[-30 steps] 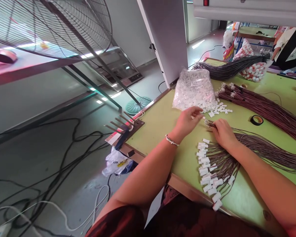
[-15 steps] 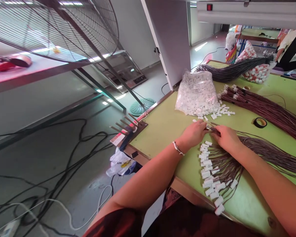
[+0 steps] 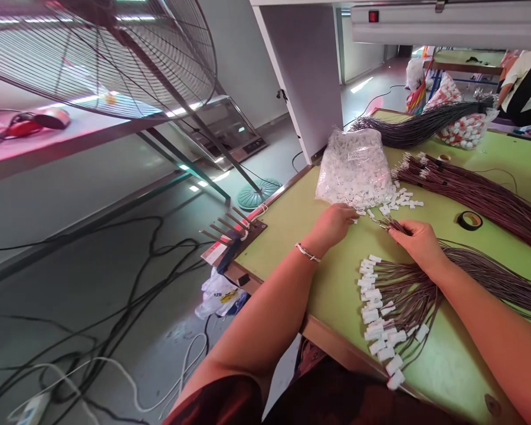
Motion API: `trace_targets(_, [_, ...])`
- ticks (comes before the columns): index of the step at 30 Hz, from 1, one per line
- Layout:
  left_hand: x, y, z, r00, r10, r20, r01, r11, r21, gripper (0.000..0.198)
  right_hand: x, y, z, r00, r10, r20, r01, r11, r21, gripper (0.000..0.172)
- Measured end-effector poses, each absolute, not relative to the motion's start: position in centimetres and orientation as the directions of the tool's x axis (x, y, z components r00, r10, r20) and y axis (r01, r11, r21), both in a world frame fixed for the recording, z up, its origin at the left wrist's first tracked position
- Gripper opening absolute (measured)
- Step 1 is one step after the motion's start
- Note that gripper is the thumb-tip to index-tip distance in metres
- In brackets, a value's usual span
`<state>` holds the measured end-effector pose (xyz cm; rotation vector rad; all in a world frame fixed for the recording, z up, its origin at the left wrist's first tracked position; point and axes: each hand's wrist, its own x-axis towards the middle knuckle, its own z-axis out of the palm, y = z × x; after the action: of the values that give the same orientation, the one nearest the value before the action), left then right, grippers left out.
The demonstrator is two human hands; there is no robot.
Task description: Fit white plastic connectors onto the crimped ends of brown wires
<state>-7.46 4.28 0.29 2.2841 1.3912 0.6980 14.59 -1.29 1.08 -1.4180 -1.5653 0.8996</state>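
Note:
My right hand (image 3: 418, 243) is closed on a small bundle of brown wires (image 3: 395, 226), its bare metal-tipped ends pointing left. My left hand (image 3: 334, 225) reaches to the near edge of the loose white connectors, fingertips pinched together at a small white connector housing (image 3: 354, 221). Its fingers partly hide that piece. Below the hands, brown wires with white connectors (image 3: 371, 293) on their ends lie fanned out on the green tabletop (image 3: 287, 236). Behind the left hand stands a clear plastic bag of white connectors (image 3: 354, 165), with several spilled connectors (image 3: 400, 199) beside it.
Black tape (image 3: 469, 221) lies right of the hands. Dark red wire bundles (image 3: 473, 189) and a black wire bundle (image 3: 420, 124) lie further back, near a bag of red and white parts (image 3: 464, 131). Metal pegs (image 3: 230, 227) stick out at the table's left corner. Another person (image 3: 524, 88) is at the far right.
My left hand has moved left, away from the wire ends, to a loose white connector. My right hand has shifted slightly right, still holding the wires, whose tips now show.

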Motion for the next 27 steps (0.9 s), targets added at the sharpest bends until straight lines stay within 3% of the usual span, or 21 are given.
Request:
trace_targets(3, [-6.7,4.0,0.0,0.42,0.888,0.187,0.747,-0.455,0.485,0.028,14.5,-1.3,1.1,-0.035,0.992,0.124,0.425,0.127,-0.896,0.025])
trace_targets(5, [-6.4,3.8,0.0,0.387,0.902,0.191,0.75,-0.428,0.504,0.026,14.5,-1.3,1.0,-0.035,0.989,0.142,0.435,0.143,-0.889,0.025])
trace_targets(8, [-6.0,3.1,0.5,0.275,0.953,0.128,0.634,-0.28,0.721,0.023,14.5,-1.4,0.9,-0.042,0.985,0.168,0.453,0.168,-0.876,0.024])
trace_targets(10, [-5.6,2.3,1.0,0.259,0.965,-0.031,0.41,-0.081,0.908,0.024,14.5,-1.6,1.1,-0.044,0.981,0.187,0.464,0.186,-0.866,0.023])
trace_targets(12, [-5.0,1.4,1.7,0.319,0.929,-0.188,0.157,0.144,0.977,0.024,14.5,-1.7,1.2,-0.046,0.976,0.213,0.481,0.209,-0.852,0.022])
trace_targets(14, [-4.5,0.7,2.2,0.37,0.887,-0.277,-0.014,0.304,0.953,0.02,14.5,-1.9,1.3,-0.055,0.969,0.239,0.508,0.234,-0.829,0.02])
trace_targets(17, [-3.9,0.2,2.6,0.386,0.857,-0.342,-0.114,0.412,0.904,0.014,14.5,-2.1,1.2,-0.061,0.961,0.269,0.561,0.255,-0.788,0.019])
trace_targets(27, [-3.8,0.4,2.3,0.358,0.887,-0.29,-0.155,0.363,0.919,0.028,14.4,-2.3,0.9,-0.1,0.931,0.351,0.673,0.323,-0.665,0.016])
